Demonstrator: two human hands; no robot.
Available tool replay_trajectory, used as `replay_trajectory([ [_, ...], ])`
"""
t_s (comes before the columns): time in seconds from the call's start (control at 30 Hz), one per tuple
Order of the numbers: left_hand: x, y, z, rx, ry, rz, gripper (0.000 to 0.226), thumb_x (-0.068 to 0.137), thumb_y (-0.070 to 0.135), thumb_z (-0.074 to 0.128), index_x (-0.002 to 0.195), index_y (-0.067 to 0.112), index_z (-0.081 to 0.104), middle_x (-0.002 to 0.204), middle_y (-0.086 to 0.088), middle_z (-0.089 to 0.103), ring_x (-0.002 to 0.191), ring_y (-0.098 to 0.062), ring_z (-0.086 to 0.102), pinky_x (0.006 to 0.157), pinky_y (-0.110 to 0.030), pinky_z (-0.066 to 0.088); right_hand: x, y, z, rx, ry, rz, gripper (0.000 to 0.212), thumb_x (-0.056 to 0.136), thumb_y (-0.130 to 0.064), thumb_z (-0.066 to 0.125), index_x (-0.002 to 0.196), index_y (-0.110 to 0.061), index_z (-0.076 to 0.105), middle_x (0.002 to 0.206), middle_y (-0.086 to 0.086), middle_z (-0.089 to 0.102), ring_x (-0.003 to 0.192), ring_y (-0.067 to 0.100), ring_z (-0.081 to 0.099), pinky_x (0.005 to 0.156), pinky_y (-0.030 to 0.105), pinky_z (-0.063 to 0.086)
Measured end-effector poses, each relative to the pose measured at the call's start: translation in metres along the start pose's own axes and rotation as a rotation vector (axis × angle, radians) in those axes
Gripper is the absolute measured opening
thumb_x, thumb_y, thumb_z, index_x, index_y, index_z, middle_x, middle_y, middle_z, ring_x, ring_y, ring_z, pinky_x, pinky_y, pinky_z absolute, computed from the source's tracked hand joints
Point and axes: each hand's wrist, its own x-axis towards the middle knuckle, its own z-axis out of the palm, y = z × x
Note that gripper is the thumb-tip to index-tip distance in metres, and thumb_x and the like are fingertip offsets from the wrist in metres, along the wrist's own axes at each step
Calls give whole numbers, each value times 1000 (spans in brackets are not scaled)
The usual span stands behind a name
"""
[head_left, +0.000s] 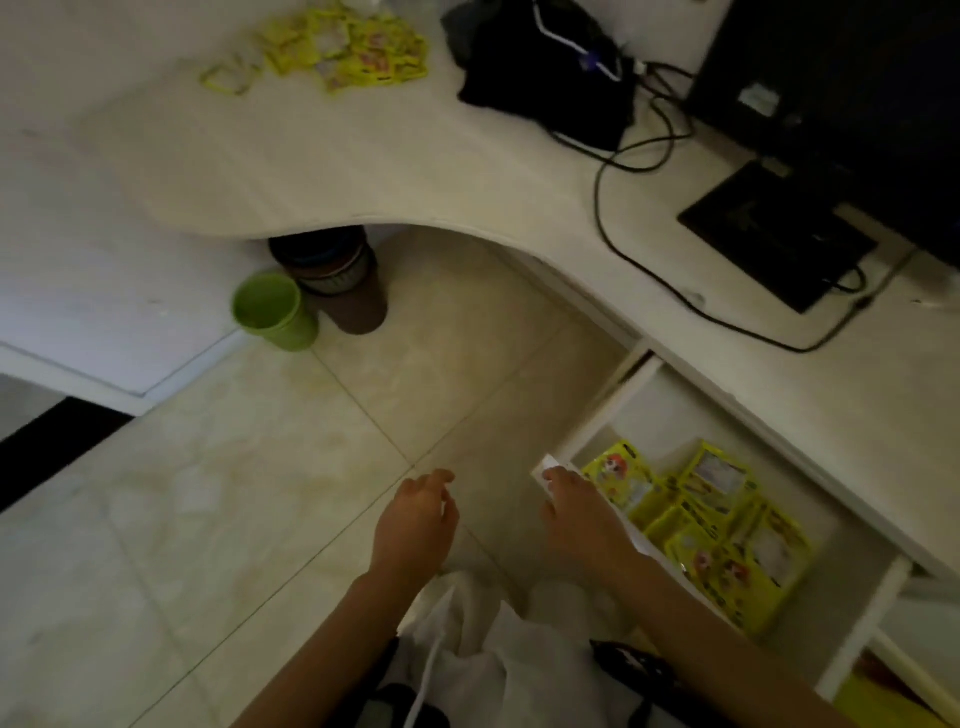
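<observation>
An open white drawer (613, 410) under the curved desk holds several yellow packets (722, 525). My right hand (576, 514) lies on the drawer's front edge, fingers curled over it near the left corner. My left hand (415, 519) hovers over the floor to the left of the drawer, fingers loosely bent and holding nothing. More yellow packets (343, 47) lie in a heap on the desk top at the back. A white plastic bag (467, 644) sits between my forearms, low in the view.
A curved white desk (363, 156) carries a black monitor (841, 104), its base, black cables (623, 249) and a dark pouch (545, 67). A green cup (272, 312) and a brown bin (343, 286) stand on the tiled floor (234, 493) under the desk.
</observation>
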Motion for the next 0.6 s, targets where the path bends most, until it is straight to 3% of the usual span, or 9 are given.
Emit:
replay_trajectory([
  [0.1, 3, -40, -23, -5, 37, -54, 32, 95, 25, 48, 127, 25, 53, 108, 4, 64, 95, -11, 60, 75, -19, 48, 19, -41, 7, -23, -15, -22, 35, 95, -22, 40, 129, -14, 42, 122, 8, 55, 109, 25, 54, 88, 39, 49],
  [0.33, 29, -131, -79, -14, 89, -136, 31, 94, 21, 51, 125, 22, 55, 106, 3, 67, 102, -14, 57, 78, -23, 49, 70, -144, 22, -58, -19, -103, 36, 96, -20, 40, 130, -9, 42, 124, 11, 54, 112, 26, 52, 93, 38, 46],
  [0.6, 90, -188, -132, -24, 160, -189, 31, 94, 22, 51, 124, 22, 54, 106, 3, 67, 105, -15, 56, 76, -27, 50, 129, -225, 14, -48, 2, -201, 36, 95, -19, 40, 130, -10, 44, 124, 11, 55, 111, 25, 53, 90, 35, 47],
])
